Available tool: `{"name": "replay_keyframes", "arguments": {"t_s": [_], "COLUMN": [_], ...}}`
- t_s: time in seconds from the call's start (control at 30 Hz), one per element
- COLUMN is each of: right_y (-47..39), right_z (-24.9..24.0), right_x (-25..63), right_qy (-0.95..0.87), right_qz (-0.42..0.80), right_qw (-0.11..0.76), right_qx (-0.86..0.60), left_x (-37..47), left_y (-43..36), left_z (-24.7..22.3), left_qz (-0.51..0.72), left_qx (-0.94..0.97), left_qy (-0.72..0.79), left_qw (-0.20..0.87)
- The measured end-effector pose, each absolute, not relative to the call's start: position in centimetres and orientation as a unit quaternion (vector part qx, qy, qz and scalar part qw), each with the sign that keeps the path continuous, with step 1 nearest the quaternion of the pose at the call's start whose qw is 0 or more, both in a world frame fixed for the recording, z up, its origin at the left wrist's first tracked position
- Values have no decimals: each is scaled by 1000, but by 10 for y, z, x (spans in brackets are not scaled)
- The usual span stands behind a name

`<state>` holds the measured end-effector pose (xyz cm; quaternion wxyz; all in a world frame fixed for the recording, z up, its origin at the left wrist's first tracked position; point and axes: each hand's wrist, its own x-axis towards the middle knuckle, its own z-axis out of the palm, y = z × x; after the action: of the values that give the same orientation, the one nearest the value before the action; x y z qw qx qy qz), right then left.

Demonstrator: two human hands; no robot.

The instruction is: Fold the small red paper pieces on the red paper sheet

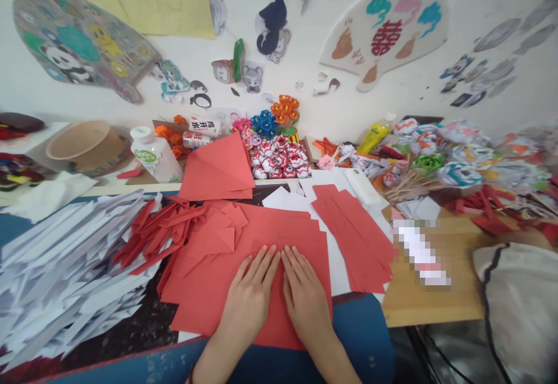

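Note:
Both my hands lie flat, side by side, on a stack of red paper sheets at the table's front. My left hand has its fingers stretched forward, pointing slightly right. My right hand mirrors it, fingertips nearly meeting the left ones. Whether a smaller piece of paper lies under the fingers, I cannot tell. Small red paper squares sit on the stack's upper left. Folded red paper strips are heaped beside them. To the right, long red paper rectangles overlap on white paper.
Folded white strips pile up at left. Behind stand a white bottle, a tape roll, red-and-white paper flowers and a yellow bottle. Paper flowers on sticks crowd the right. Another person's pale sleeve is at far right.

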<state>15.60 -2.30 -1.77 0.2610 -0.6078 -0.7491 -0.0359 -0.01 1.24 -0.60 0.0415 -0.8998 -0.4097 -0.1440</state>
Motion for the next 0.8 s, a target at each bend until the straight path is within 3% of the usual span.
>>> {"name": "replay_keyframes", "arguments": {"t_s": [0.5,0.8], "right_y": [-22,-14], "right_z": [-19,-16], "right_x": [156,141], "right_qy": [-751,-751], "right_qz": [-48,-163], "right_qw": [222,196], "right_qx": [-620,-609], "left_x": [-6,-34], "left_y": [15,18], "left_z": [2,0], "left_qz": [-152,-166], "left_qx": [-898,-871], "left_qy": [-412,-458], "left_qw": [29,62]}}
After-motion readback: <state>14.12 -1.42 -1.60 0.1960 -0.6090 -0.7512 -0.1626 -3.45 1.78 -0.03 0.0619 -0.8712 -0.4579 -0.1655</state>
